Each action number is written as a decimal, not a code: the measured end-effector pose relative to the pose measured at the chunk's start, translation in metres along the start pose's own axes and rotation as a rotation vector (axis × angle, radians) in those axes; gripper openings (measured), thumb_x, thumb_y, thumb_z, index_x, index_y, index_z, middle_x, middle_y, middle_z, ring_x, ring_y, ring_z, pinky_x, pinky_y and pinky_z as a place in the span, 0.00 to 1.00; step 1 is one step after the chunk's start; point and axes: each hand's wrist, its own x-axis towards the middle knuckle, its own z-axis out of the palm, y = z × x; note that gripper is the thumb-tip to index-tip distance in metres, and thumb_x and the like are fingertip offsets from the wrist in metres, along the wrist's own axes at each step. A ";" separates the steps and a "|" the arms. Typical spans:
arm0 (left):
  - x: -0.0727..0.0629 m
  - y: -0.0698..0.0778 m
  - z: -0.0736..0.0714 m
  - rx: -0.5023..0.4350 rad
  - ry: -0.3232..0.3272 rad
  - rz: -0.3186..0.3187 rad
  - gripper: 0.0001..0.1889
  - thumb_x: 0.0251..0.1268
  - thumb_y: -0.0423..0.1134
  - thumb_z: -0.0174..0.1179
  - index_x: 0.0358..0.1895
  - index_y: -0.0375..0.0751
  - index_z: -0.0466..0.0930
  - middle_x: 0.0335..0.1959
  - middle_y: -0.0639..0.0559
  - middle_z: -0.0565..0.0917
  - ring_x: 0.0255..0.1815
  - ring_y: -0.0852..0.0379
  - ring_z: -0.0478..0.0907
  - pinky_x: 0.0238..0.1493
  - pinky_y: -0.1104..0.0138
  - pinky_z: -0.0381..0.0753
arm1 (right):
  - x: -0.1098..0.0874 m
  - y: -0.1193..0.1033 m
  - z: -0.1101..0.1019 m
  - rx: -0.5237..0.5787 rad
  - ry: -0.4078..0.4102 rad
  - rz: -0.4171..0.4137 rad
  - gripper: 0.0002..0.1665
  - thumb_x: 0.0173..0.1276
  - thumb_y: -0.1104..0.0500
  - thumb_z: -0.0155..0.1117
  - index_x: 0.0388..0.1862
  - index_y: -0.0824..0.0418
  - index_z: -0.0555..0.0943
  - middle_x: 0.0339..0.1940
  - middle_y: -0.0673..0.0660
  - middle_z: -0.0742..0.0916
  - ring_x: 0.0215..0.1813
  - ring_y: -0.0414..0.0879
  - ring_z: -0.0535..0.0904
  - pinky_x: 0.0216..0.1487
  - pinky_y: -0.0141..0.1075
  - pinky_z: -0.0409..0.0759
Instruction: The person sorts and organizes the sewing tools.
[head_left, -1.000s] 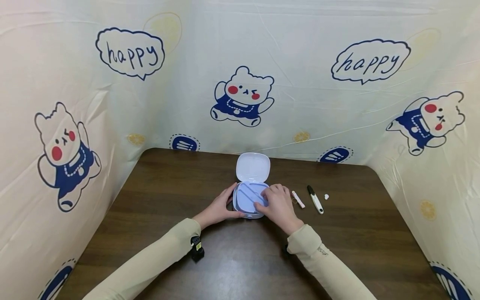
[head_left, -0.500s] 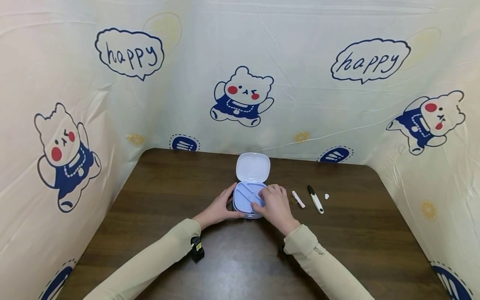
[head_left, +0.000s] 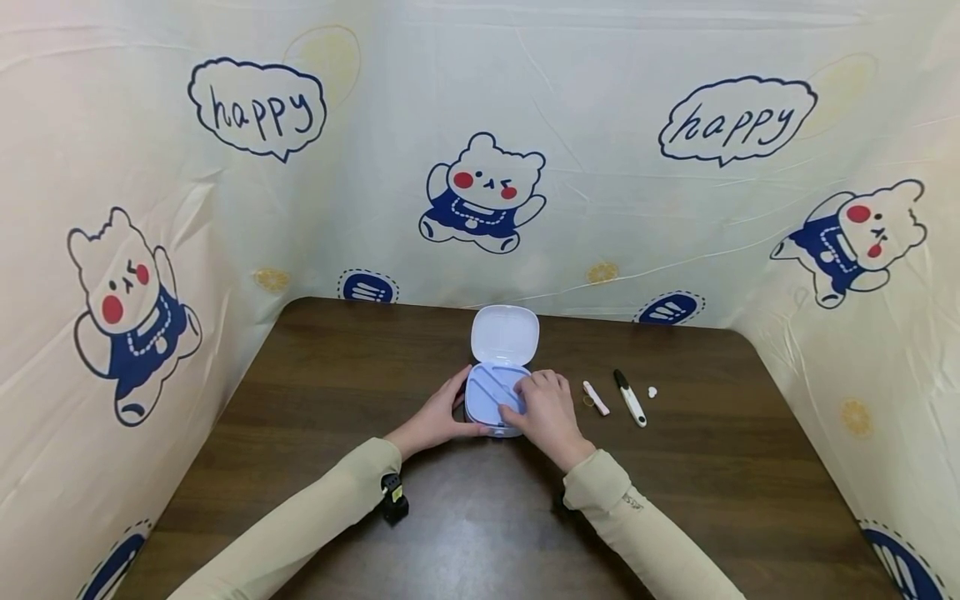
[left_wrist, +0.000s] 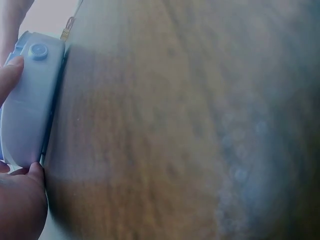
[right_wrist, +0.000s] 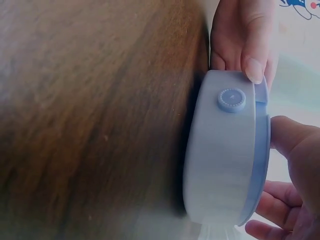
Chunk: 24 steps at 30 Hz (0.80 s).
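Note:
A pale blue plastic box (right_wrist: 215, 150) with a round front button (right_wrist: 231, 100) stands on the table, its white lid (head_left: 506, 335) swung up at the back. A blue tray (head_left: 487, 400) with diagonal grooves lies in the box's opening. My left hand (head_left: 437, 418) grips the box at its left side, thumb at the front corner beside the tray's rim. Over the tray's right part is my right hand (head_left: 551, 412), its thumb and curled fingers holding the tray. In the right wrist view those fingers (right_wrist: 277, 205) reach the tray's edge at the box's right side.
Right of the box lie a small pink-white stick (head_left: 596, 398) beside a thin gold ring (head_left: 588, 402), a slim white tool with a black end (head_left: 630, 398), and a tiny white piece (head_left: 652, 392). A printed cloth (head_left: 480, 275) hangs behind the dark wooden table (head_left: 360, 358).
My right hand has shifted slightly left with the tray, which has gone from sitting off to the right to lining up with the box's opening. The left hand has stayed put.

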 end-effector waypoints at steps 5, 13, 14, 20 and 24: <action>0.000 0.000 0.001 0.006 -0.002 -0.007 0.61 0.59 0.45 0.79 0.85 0.35 0.42 0.84 0.37 0.51 0.83 0.45 0.54 0.78 0.56 0.63 | -0.002 0.001 0.003 -0.010 -0.015 0.011 0.21 0.62 0.46 0.78 0.38 0.63 0.86 0.32 0.55 0.82 0.51 0.57 0.77 0.64 0.58 0.73; -0.001 0.003 -0.001 0.011 -0.005 -0.005 0.60 0.60 0.46 0.78 0.85 0.37 0.43 0.85 0.38 0.50 0.84 0.45 0.53 0.79 0.54 0.63 | -0.003 0.001 0.004 -0.011 -0.034 0.026 0.22 0.64 0.45 0.78 0.40 0.63 0.85 0.33 0.55 0.82 0.51 0.57 0.77 0.65 0.58 0.72; -0.001 0.003 -0.001 0.013 -0.004 -0.004 0.60 0.60 0.46 0.78 0.85 0.37 0.43 0.85 0.38 0.50 0.84 0.45 0.53 0.79 0.54 0.63 | -0.003 0.001 0.004 -0.011 -0.037 0.027 0.22 0.64 0.45 0.78 0.40 0.63 0.85 0.33 0.55 0.82 0.51 0.56 0.76 0.65 0.58 0.72; -0.001 0.003 0.000 0.033 -0.005 -0.002 0.56 0.63 0.45 0.76 0.86 0.40 0.44 0.84 0.38 0.52 0.83 0.46 0.54 0.79 0.55 0.63 | -0.004 0.001 0.004 -0.012 -0.044 0.022 0.22 0.64 0.45 0.78 0.41 0.63 0.85 0.33 0.54 0.81 0.51 0.56 0.76 0.66 0.58 0.72; -0.001 0.004 0.000 0.043 -0.008 -0.009 0.56 0.64 0.46 0.76 0.86 0.41 0.44 0.84 0.39 0.53 0.83 0.46 0.55 0.79 0.55 0.63 | -0.004 0.001 0.003 -0.007 -0.043 0.028 0.22 0.64 0.44 0.78 0.42 0.62 0.86 0.34 0.54 0.82 0.52 0.57 0.76 0.66 0.58 0.71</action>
